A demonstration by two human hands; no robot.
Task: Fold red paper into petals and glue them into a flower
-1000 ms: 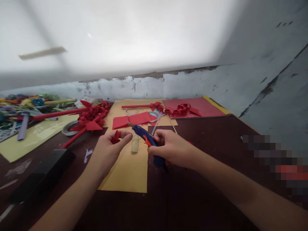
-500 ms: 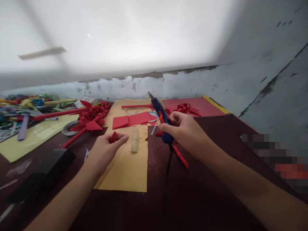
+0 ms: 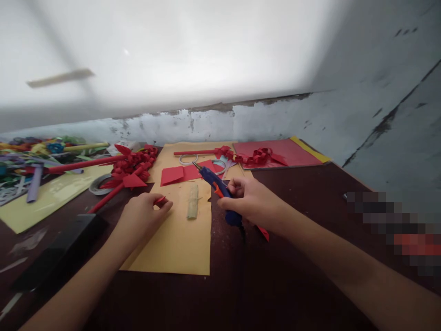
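Observation:
Between its thumb and fingers, my left hand (image 3: pixel 147 209) pinches a small folded piece of red paper (image 3: pixel 160 200), mostly hidden by the fingers. My right hand (image 3: pixel 246 200) is wrapped round a blue glue gun (image 3: pixel 220 195) with an orange trigger, its metal nozzle tilted up and to the left. The black cord hangs down below the grip. Under and beside my left hand lies a yellow paper sheet (image 3: pixel 186 253), and on it rests a pale flat strip (image 3: pixel 193 202). A red paper strip (image 3: pixel 263 233) lies partly behind my right hand.
Red paper flowers (image 3: pixel 132 170) on red stems lie at left, by a roll of tape (image 3: pixel 99 184). A black box (image 3: pixel 58 250) stands nearer me. Red paper pieces (image 3: pixel 186 173) and a red folder (image 3: pixel 303 154) lie toward the wall. Colourful paper strips (image 3: pixel 20 174) heap far left.
My right hand has brought the glue gun lower and to the left, its nozzle tilting further left. My left hand has moved slightly left and down with the red paper.

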